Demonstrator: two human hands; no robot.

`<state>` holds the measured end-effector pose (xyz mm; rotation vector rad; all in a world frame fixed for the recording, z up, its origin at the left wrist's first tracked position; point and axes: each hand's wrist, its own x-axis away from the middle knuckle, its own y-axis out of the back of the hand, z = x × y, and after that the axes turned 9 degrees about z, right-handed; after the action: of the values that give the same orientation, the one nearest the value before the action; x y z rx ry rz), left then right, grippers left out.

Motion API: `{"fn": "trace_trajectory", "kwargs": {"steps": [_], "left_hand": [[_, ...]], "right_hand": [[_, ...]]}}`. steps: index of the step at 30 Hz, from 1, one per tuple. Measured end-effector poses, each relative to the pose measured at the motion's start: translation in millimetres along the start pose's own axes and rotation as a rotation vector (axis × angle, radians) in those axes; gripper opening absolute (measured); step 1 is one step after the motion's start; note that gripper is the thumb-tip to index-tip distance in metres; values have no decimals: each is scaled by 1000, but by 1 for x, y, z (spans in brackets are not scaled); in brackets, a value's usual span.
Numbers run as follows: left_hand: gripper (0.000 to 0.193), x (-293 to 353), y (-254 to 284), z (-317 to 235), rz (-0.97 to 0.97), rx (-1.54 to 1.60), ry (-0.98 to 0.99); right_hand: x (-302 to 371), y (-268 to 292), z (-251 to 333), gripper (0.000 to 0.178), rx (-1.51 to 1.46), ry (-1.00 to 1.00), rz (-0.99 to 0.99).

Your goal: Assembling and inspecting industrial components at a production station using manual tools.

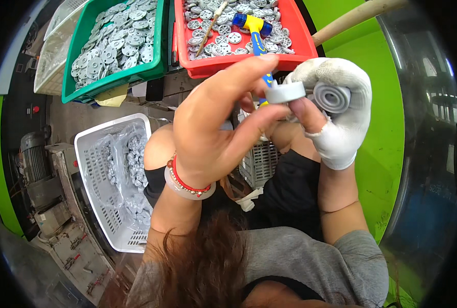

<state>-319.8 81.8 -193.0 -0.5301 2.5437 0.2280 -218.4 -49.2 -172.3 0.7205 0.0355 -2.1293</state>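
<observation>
My bare left hand, with a red bead bracelet and a pale bangle at its wrist, pinches a small grey round part between thumb and fingers. The bare thumb tip of my right hand touches that part's right end. A white glove covers the rest of this hand, whose curled fingers hold a second grey part with ringed ridges on its face. Behind my left fingers, a mallet with a yellow head, blue ends and blue handle reaches over the red tray's near edge; part of its handle is hidden.
A red tray ahead holds many grey round parts and a thin stick. Left of it stands a green tray of similar discs. A white basket with bagged parts sits lower left. A wooden pole juts in at upper right.
</observation>
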Motion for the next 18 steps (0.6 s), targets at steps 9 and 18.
{"fn": "trace_trajectory", "kwargs": {"steps": [9,18], "left_hand": [[24,-2,-4,15,63,537,-53],[27,-3,-3,24,124,659,-105]], "right_hand": [[-7,1,15,41,77,72,64],[-4,-1,14,42,117,91,76]]}}
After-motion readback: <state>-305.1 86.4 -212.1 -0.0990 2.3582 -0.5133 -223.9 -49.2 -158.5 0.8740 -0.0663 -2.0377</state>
